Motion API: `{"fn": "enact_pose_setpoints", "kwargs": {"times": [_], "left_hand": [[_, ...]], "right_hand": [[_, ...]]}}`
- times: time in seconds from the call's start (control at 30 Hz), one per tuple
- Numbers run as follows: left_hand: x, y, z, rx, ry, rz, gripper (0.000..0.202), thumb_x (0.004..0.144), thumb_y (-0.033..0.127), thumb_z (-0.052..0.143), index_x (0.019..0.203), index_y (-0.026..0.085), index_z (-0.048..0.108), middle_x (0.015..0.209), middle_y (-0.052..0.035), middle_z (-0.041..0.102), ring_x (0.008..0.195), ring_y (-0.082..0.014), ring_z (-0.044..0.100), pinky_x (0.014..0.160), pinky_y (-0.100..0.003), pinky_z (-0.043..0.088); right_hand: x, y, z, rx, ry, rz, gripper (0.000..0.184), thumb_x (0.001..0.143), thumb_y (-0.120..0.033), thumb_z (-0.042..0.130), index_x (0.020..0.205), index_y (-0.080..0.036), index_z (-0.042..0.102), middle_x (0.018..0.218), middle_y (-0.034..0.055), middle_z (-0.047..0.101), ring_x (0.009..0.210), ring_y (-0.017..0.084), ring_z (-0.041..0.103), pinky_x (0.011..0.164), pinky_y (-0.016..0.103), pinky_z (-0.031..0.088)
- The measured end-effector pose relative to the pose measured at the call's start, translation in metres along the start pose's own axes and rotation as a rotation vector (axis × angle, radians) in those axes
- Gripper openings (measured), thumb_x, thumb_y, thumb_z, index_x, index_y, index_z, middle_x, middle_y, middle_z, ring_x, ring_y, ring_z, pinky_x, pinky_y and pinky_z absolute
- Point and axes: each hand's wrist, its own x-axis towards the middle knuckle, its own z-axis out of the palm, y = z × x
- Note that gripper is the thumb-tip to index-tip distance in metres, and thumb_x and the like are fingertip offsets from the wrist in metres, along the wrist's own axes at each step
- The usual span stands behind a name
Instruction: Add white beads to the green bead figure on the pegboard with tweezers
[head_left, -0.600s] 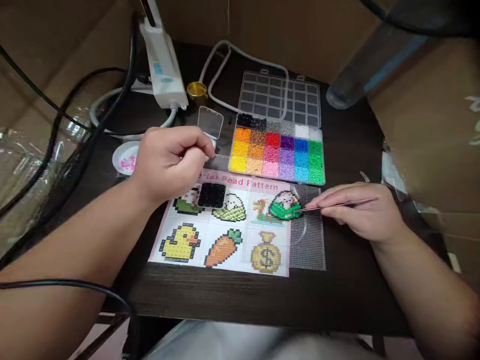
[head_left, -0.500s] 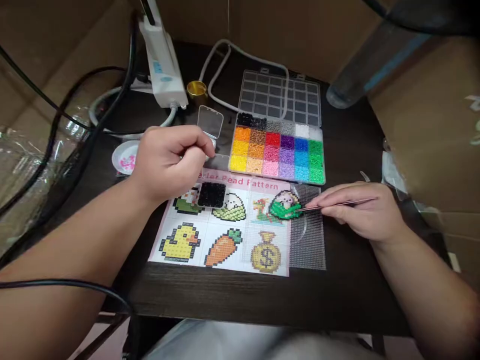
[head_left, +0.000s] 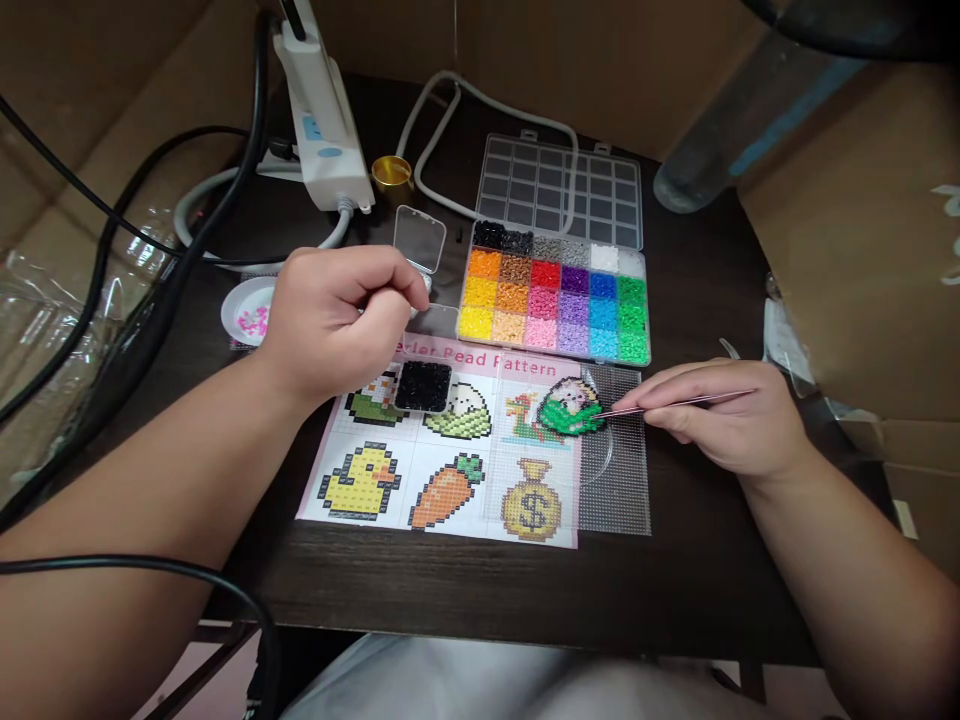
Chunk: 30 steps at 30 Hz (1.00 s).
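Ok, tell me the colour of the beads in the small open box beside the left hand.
Black, in the head view: the small box by the left hand.

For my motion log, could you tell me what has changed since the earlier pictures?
Hardly anything: the view drifted slightly. The right hand still holds the tweezers with the tip at the bead figure; the left hand stays closed above the black bead box.
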Motion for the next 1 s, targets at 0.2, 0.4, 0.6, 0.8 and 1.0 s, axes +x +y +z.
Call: {"fn": "enact_pose_setpoints", "kwargs": {"times": [0.2,0.4,0.6,0.8,1.0], "left_hand": [[-0.0011,-0.0008,0.0000,0.003,-0.004,-0.002,0.024,0.068,0.003,0.046,0.066,0.016,0.067,0.051,0.0085,0.055,0.048,-0.0006,0.049,0.052,-0.012,0.038],[-0.0005,-0.0002,0.0005,-0.002,-0.009,0.009,0.025,0.068,0.004,0.045,0.066,0.016,0.066,0.050,0.0082,0.054,0.046,-0.0021,0.047,0.049,-0.015,0.037],[-0.0012,-0.0004,0.0008,0.004,-0.016,0.002,0.025,0.069,0.003,0.045,0.067,0.017,0.066,0.051,0.0082,0.054,0.048,-0.0019,0.048,0.051,-0.015,0.037],[-0.0021,-0.0012,0.0001,0.007,-0.019,0.025,0.024,0.070,0.002,0.046,0.067,0.016,0.065,0.053,0.0084,0.054,0.048,-0.0005,0.044,0.052,-0.014,0.037],[-0.0008,-0.0003,0.0003,0.004,-0.019,0.030,0.024,0.070,0.003,0.046,0.066,0.016,0.066,0.054,0.0073,0.057,0.047,-0.0019,0.046,0.050,-0.016,0.038]], "right_hand": [[-0.0007,-0.0004,-0.0018,0.016,0.017,0.021,0.014,0.080,-0.015,0.080,0.087,-0.027,0.083,0.089,0.0039,0.082,0.059,0.015,0.073,0.050,0.025,0.060],[0.0000,-0.0021,-0.0018,0.023,0.016,0.009,0.018,0.080,-0.012,0.080,0.087,-0.028,0.083,0.089,0.0030,0.082,0.063,0.016,0.074,0.052,0.025,0.061],[-0.0012,-0.0014,-0.0017,0.000,0.011,0.005,0.017,0.081,-0.014,0.080,0.088,-0.029,0.084,0.089,0.0034,0.082,0.067,0.018,0.076,0.061,0.030,0.065],[-0.0046,0.0019,-0.0038,-0.028,0.015,0.027,0.013,0.081,-0.017,0.082,0.088,-0.027,0.084,0.090,0.0043,0.082,0.074,0.021,0.078,0.065,0.031,0.067],[-0.0038,0.0000,-0.0033,-0.026,0.013,0.022,0.015,0.081,-0.016,0.081,0.088,-0.029,0.084,0.089,0.0033,0.082,0.073,0.021,0.078,0.066,0.032,0.067]]}}
